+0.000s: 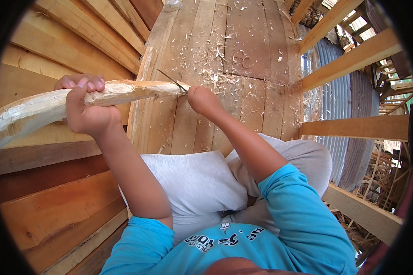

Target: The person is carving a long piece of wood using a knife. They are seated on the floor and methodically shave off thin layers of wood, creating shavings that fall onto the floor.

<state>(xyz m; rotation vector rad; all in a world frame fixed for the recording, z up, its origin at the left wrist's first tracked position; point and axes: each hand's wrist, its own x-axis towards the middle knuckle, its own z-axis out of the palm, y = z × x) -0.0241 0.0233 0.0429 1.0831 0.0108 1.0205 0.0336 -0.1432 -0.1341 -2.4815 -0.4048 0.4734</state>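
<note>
A long, curved, pale branch [36, 113] with its bark stripped reaches from the left edge toward the middle of the view. My left hand [91, 106] is closed around it partway along, fingers over the top. Near the branch's thinner right end, my right hand [203, 100] is closed in a fist. From that fist a thin dark blade [168, 78], like a knife's, slants up and to the left, lying across or just above the branch tip. Whatever handle it has is hidden inside the fist.
Pale wood shavings [219, 54] lie scattered over the plank floor [195, 120]. Wooden boards [55, 197] form a wall close on the left. Wooden rails [353, 128] stand on the right, with corrugated metal sheets [337, 91] beyond. My legs [192, 178] in light grey trousers are folded below my arms.
</note>
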